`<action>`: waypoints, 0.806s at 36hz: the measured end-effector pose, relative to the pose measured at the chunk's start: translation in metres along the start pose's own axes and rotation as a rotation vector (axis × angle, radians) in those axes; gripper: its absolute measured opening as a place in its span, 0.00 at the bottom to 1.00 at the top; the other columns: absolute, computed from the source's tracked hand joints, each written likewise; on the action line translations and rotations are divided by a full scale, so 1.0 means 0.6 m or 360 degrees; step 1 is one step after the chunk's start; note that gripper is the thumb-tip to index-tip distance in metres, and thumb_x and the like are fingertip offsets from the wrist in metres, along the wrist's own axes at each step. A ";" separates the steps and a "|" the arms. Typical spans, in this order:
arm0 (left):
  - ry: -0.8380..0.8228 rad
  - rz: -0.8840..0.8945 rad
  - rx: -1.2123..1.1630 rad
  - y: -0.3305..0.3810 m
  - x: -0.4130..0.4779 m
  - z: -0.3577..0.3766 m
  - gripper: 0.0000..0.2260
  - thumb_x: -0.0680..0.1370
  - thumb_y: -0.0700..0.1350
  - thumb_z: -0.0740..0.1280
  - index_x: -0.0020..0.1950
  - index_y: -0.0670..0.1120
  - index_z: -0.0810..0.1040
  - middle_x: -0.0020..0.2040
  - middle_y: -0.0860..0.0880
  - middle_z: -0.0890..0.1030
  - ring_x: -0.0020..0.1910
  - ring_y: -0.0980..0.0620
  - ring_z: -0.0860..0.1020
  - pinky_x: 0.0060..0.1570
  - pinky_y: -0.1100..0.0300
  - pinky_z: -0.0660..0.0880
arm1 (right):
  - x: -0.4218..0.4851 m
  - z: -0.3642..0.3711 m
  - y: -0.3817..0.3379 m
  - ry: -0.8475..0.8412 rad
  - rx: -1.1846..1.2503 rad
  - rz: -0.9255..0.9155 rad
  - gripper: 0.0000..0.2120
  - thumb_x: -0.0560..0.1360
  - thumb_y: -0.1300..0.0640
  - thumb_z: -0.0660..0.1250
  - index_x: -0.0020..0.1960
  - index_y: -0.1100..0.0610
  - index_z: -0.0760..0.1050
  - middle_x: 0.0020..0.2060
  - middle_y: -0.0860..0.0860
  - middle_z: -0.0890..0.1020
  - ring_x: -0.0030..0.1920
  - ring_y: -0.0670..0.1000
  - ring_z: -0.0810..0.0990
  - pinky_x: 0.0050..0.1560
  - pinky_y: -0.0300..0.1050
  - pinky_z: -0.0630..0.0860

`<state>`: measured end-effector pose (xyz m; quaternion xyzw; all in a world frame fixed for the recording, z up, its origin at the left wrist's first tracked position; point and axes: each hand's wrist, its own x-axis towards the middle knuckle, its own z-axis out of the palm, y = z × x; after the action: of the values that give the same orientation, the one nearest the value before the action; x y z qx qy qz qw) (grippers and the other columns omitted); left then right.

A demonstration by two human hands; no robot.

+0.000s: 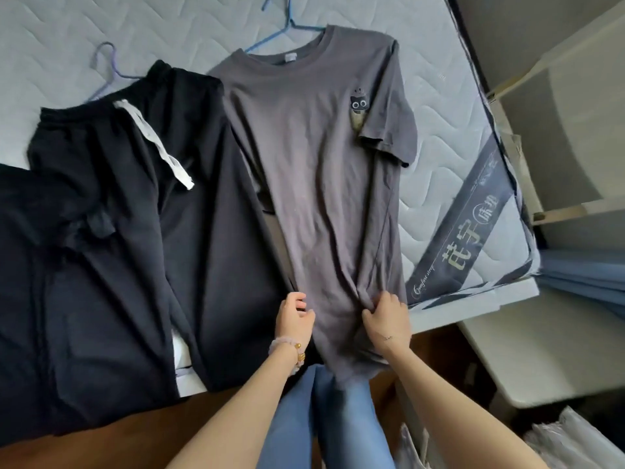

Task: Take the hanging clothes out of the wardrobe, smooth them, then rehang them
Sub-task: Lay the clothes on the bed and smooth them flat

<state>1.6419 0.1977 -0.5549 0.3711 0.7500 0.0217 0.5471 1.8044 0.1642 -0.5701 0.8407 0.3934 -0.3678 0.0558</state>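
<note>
A grey T-shirt (318, 157) with a small cat print on the chest lies flat on the mattress (169, 32), collar away from me, on a blue hanger (287, 27) whose hook sticks out above the neck. My left hand (294, 319) grips the shirt's lower left edge with curled fingers. My right hand (385, 316) pinches a bunch of the fabric at the lower right edge. The hem hangs over the bed edge onto my blue trousers. To the left lie black trousers (142, 204) with a white drawstring, on a purple hanger (108, 62).
The mattress corner with a dark printed label (473, 231) is at the right. Beyond it stand a pale wardrobe or shelf unit (575, 113) and a white surface (524, 350). More dark cloth (33, 265) covers the bed's left side. Plastic bags (575, 441) lie bottom right.
</note>
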 end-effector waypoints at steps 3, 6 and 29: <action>-0.0101 0.0026 0.0069 0.002 0.005 0.012 0.20 0.76 0.41 0.65 0.68 0.48 0.68 0.61 0.48 0.72 0.50 0.53 0.72 0.50 0.61 0.69 | 0.006 -0.022 0.029 -0.0080 0.0353 0.0001 0.06 0.71 0.57 0.64 0.46 0.59 0.71 0.47 0.56 0.75 0.49 0.58 0.75 0.46 0.45 0.66; 0.0014 0.0001 0.0115 0.007 0.008 0.020 0.20 0.76 0.41 0.65 0.68 0.47 0.67 0.62 0.46 0.70 0.50 0.50 0.72 0.49 0.59 0.70 | 0.001 -0.047 0.059 -0.0089 0.0532 0.0077 0.06 0.74 0.58 0.63 0.45 0.60 0.68 0.43 0.55 0.74 0.44 0.55 0.72 0.43 0.44 0.63; -0.0267 -0.0383 -0.0384 -0.036 0.015 0.045 0.04 0.79 0.41 0.63 0.51 0.41 0.71 0.45 0.47 0.77 0.40 0.54 0.75 0.36 0.61 0.72 | 0.071 -0.159 0.217 -0.0268 0.0911 0.0325 0.09 0.71 0.61 0.67 0.51 0.57 0.77 0.46 0.55 0.81 0.46 0.54 0.78 0.49 0.46 0.74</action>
<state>1.6518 0.1774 -0.5826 0.2110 0.7326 0.0148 0.6469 1.9688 0.1381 -0.5547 0.8240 0.1815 -0.5245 -0.1142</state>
